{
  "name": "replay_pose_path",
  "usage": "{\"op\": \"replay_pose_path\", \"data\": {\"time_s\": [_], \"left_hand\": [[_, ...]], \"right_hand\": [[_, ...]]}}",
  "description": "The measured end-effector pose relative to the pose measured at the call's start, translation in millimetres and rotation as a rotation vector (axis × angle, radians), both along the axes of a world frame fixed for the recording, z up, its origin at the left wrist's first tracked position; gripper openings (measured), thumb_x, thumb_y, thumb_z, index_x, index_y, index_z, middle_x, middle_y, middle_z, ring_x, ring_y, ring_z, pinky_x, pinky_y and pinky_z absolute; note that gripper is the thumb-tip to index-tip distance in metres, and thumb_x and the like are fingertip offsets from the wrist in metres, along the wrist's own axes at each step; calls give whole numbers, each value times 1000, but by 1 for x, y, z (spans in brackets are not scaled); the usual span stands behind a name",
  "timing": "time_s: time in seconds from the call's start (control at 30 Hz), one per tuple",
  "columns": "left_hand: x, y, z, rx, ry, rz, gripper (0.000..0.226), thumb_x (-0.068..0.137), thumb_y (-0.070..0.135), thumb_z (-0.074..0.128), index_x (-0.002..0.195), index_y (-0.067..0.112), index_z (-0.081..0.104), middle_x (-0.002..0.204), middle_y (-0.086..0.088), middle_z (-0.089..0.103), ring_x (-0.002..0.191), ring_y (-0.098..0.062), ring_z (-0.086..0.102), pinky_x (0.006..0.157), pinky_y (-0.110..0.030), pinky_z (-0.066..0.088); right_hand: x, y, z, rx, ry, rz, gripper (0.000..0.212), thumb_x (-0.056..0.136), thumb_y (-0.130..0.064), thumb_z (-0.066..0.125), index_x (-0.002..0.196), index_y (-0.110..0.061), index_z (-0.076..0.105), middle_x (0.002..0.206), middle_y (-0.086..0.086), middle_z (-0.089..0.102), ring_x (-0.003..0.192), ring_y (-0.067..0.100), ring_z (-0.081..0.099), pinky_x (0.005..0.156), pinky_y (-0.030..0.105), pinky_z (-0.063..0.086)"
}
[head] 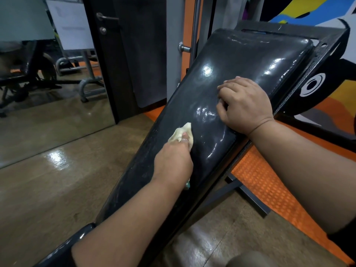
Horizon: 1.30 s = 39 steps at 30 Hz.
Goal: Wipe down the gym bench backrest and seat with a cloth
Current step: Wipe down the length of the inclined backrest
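Observation:
A long glossy black backrest of the gym bench slants from the upper right down to the lower left, wet-looking with bright glare spots. My left hand grips a pale yellow cloth and presses it on the backrest's middle. My right hand rests on the backrest higher up near its right edge, fingers curled against the pad and holding nothing. A small part of the black seat shows at the lower left, mostly hidden by my left forearm.
The bench's black metal frame runs along the right side, with a foot bar on the floor. Orange studded matting lies to the right. A mirror wall and a dark door stand at the left and behind.

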<state>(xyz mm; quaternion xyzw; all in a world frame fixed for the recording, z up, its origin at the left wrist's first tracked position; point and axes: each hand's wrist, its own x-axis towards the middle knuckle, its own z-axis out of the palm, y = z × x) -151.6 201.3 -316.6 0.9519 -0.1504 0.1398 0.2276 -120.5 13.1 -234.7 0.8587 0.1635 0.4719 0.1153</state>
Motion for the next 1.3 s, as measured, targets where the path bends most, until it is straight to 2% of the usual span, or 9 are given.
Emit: {"op": "replay_pose_path", "data": {"time_s": [0.13,0.27,0.33,0.43,0.73,0.8,0.9,1.13,1.3], "left_hand": [[-25,1,-10,58,17,-56,49,95,18,41,144,23,33,111,-4,59,98,-24,58,69,-32,44],[-46,-14,-15,95,-93,-206,57,84,14,59,139,16,44,119,-10,62,105,-26,59,75,-34,53],[-42,-20,-10,112,-68,-236,59,91,14,49,146,17,30,135,-11,50,119,-27,49,87,-37,48],[-29,-21,2,122,-98,-200,59,95,15,40,149,22,18,144,-8,38,127,-24,38,92,-36,43],[-22,-15,12,127,4,-75,51,91,10,41,141,17,33,113,-8,58,101,-26,56,64,-32,38],[-31,-15,7,155,-2,-98,51,93,11,39,143,16,31,113,-8,58,101,-26,55,65,-32,39],[-39,-17,2,187,-35,-161,56,95,14,37,149,18,20,128,-7,52,113,-26,49,78,-35,45],[-18,-22,16,118,-58,-196,57,95,18,40,148,25,22,141,-4,41,126,-25,39,90,-37,44],[2,-17,27,56,11,-79,50,96,19,38,144,27,30,122,-6,56,109,-26,53,79,-35,45]], "right_hand": [[1,0,-1,3,-1,-3,23,78,-19,50,80,-6,68,89,8,72,92,27,66,96,37,45],[0,0,0,3,8,-13,23,78,-20,49,81,-6,68,90,8,72,93,28,66,96,37,45],[-1,0,1,3,12,-20,23,78,-19,50,81,-6,68,90,8,72,94,28,66,96,37,45],[-1,1,1,-1,24,-29,22,77,-19,51,80,-6,68,90,9,72,94,28,66,97,37,45],[-1,1,1,17,40,-26,23,78,-19,48,79,-6,67,89,8,71,93,28,66,97,38,45],[-1,1,1,16,33,-22,23,78,-19,48,79,-6,67,89,8,71,93,28,66,97,38,44],[0,1,0,15,20,-9,23,78,-19,48,78,-6,67,88,8,71,92,28,66,96,37,45],[-1,1,0,8,3,-11,22,77,-18,50,79,-6,68,88,8,72,93,27,67,96,37,45],[-1,2,1,7,7,-14,23,78,-19,49,79,-6,68,88,8,72,93,27,67,96,37,45]]}}
